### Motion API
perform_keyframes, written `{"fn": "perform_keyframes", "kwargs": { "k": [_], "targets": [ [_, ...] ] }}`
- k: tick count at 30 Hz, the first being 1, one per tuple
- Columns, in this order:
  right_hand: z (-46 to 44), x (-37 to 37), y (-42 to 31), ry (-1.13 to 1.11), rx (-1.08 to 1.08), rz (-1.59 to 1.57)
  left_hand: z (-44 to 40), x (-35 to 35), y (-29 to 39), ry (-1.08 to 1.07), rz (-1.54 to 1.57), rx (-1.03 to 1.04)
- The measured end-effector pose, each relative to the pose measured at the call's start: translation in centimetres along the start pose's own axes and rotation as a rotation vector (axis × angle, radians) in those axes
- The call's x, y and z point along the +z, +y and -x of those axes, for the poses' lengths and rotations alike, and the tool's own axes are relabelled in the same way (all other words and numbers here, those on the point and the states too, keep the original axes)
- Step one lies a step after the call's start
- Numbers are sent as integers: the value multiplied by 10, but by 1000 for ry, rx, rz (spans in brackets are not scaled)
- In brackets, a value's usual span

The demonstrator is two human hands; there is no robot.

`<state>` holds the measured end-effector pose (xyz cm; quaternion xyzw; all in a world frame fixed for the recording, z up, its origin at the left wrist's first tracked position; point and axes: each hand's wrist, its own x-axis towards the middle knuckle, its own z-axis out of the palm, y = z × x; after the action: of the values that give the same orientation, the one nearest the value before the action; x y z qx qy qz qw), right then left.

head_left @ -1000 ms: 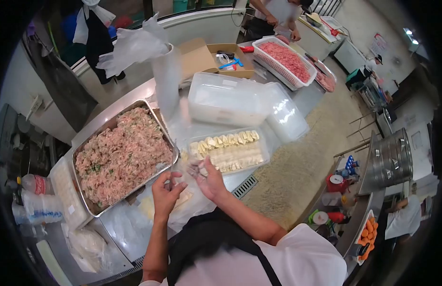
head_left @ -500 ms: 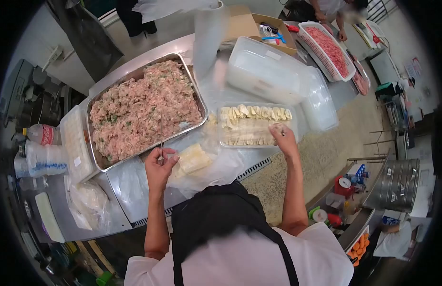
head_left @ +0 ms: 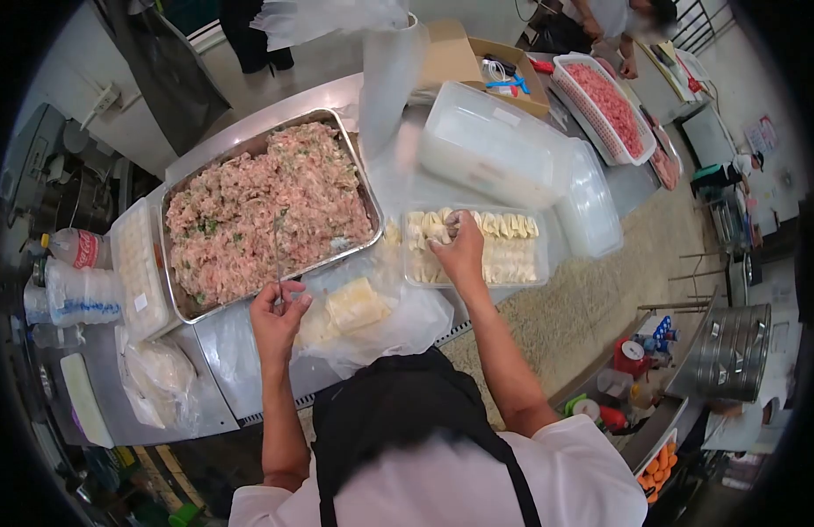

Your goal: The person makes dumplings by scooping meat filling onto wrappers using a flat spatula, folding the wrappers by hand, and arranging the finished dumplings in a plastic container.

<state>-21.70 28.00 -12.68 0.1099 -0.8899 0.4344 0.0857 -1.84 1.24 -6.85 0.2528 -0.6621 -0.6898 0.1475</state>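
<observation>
My left hand [head_left: 278, 318] is closed around a thin, stick-like metal tool [head_left: 277, 250], which points away over the near edge of a metal tray. Pink minced meat [head_left: 271, 206] with green bits fills that tray. My right hand [head_left: 460, 250] reaches over a clear plastic container [head_left: 542, 263], its fingers bent together above the left part of the back row. Whatever they pinch is hidden. Rows of folded dumplings [head_left: 512, 227] lie inside the container. Between my hands, a stack of pale dough wrappers [head_left: 358, 306] rests on a plastic bag [head_left: 414, 314].
Translucent plastic boxes [head_left: 495, 145] stand behind the dumplings, next to a cardboard box [head_left: 523, 98]. A white basket of meat [head_left: 604, 110] sits farther right, near another person's hand [head_left: 629, 67]. Left of the tray are a lidded container [head_left: 143, 272] and a cola bottle [head_left: 80, 248].
My right hand has moved left over the container, from its right side to the left part of the back row. My left hand, still gripping the tool, has shifted slightly left and nearer me.
</observation>
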Motion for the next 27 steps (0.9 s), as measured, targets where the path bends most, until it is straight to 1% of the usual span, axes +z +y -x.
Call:
{"fn": "perform_keyframes", "kwargs": {
  "k": [3, 5, 6, 8, 9, 12, 14, 15, 16, 17, 18, 20, 22, 23, 24, 25, 27],
  "targets": [
    [2, 11, 11, 19, 29, 77, 1, -2, -4, 19, -16, 17],
    [4, 11, 12, -32, 113, 188, -1, -3, -6, 36, -27, 23],
    [3, 10, 9, -33, 111, 186, 0, -3, -6, 31, -1, -3],
    [5, 3, 3, -97, 232, 155, 2, -7, -8, 27, 20, -33],
    [5, 2, 5, -99, 229, 153, 0, -8, -10, 30, 4, -30],
    [4, -1, 10, -125, 177, 165, -2, -13, -14, 50, -8, -19],
    [7, -4, 11, 2, 32, 227, 0, -16, -14, 94, -6, -29],
    [11, -8, 2, -40, 16, 217, 0, -18, -14, 69, -12, -12],
    [12, -16, -16, -37, -12, 145, -1, -24, -13, 46, -20, 14],
    [18, -17, -27, -31, -32, 74, 1, -28, -15, 84, -25, 6],
    [28, -11, -32, -58, -42, 63, 2, -30, -19, 81, -27, -7],
    [43, -3, -42, -259, -58, -126, 1, -36, -28, 78, -22, 3],
    [60, 9, -60, -404, -162, -183, 1, -39, -40, 89, -254, 17],
    [66, 14, -66, -446, -192, -192, 3, -37, -44, 86, -232, 55],
    [70, 18, -71, -486, -215, -197, 6, -35, -46, 63, -221, 76],
    [69, 21, -75, -455, -211, -183, 9, -34, -47, 62, -237, 63],
    [69, 20, -80, -444, -193, -276, 12, -30, -42, 16, -250, 61]
  ]
}}
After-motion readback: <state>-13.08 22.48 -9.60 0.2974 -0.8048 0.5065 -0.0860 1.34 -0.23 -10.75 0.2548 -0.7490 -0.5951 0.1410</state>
